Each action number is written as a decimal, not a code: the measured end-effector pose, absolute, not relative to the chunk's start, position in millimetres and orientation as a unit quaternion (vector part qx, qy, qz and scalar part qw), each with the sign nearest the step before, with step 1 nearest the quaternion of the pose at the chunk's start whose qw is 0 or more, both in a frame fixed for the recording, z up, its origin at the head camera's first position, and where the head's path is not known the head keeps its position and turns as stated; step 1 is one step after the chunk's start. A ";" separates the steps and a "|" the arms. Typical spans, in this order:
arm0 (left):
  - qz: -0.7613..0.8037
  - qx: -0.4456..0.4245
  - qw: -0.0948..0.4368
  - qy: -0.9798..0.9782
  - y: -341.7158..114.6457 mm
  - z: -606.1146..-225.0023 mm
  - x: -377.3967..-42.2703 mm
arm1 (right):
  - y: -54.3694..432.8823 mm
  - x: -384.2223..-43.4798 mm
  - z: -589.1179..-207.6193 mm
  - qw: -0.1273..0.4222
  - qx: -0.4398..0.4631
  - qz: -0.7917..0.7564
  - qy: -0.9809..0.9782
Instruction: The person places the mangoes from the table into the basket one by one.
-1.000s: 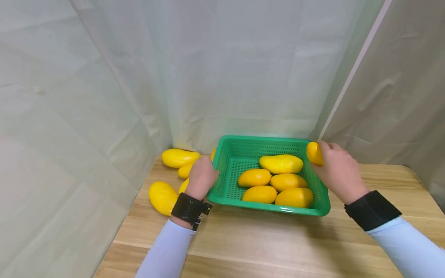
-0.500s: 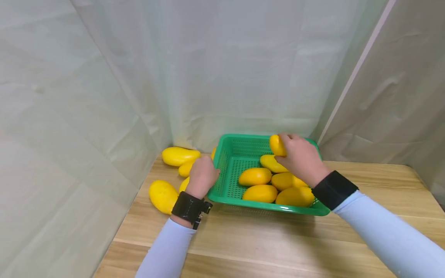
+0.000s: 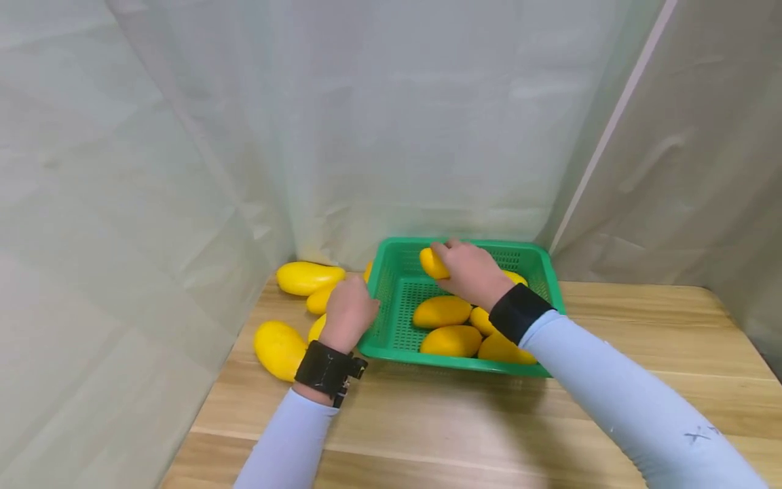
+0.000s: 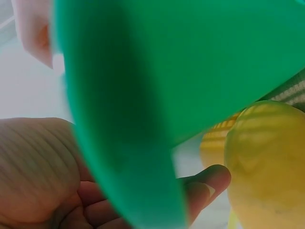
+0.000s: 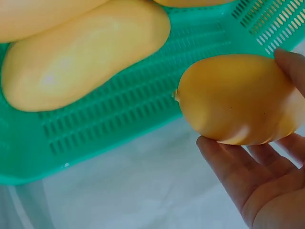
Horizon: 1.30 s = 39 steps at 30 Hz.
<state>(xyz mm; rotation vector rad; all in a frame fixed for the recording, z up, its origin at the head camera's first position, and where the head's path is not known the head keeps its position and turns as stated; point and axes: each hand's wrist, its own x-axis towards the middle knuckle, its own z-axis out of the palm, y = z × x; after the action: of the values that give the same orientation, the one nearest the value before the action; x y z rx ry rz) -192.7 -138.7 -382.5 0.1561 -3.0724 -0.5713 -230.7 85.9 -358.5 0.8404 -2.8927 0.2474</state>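
My right hand (image 3: 474, 273) grips a yellow mango (image 3: 433, 263) above the back part of the green plastic basket (image 3: 458, 365). In the right wrist view, thumb and fingers press this mango (image 5: 238, 100) from opposite sides, its stem end pointing away from the palm. My left hand (image 3: 351, 311) holds the basket's left rim, and in the left wrist view its fingers curl under the green rim (image 4: 128, 143). Several mangoes lie inside the basket, including one mango (image 3: 442, 312) near its middle and one mango (image 3: 451, 341) at the front. My right forearm partly covers others.
Several mangoes lie on the wooden table (image 3: 415, 428) left of the basket, among them a large mango (image 3: 280, 349) beside my left wrist and another mango (image 3: 309, 278) by the curtain. A pale curtain (image 3: 415, 136) hangs right behind the basket.
My right hand has carried its mango leftward from the basket's right rim to above the back of the basket. The left hand has stayed on the left rim.
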 end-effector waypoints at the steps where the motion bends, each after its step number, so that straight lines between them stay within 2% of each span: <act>1: -0.183 0.049 0.007 -0.982 -138.6 -382.3 -192.8 | 83.5 -232.4 -360.6 0.053 0.277 0.076 -0.956; 15: -0.178 0.047 0.001 -0.983 -133.5 -378.7 -188.8 | 57.5 -255.1 -388.1 0.014 0.297 0.000 -0.955; 39: -0.183 0.047 -0.016 -0.982 -126.1 -376.9 -183.8 | 44.6 -254.0 -417.3 -0.025 0.285 -0.036 -0.958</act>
<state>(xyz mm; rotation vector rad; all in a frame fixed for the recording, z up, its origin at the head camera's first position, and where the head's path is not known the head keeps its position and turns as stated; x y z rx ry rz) -183.8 -126.1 -376.9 0.1490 -3.1158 -0.5821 -254.0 44.6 -417.3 0.9084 -3.0579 -0.1153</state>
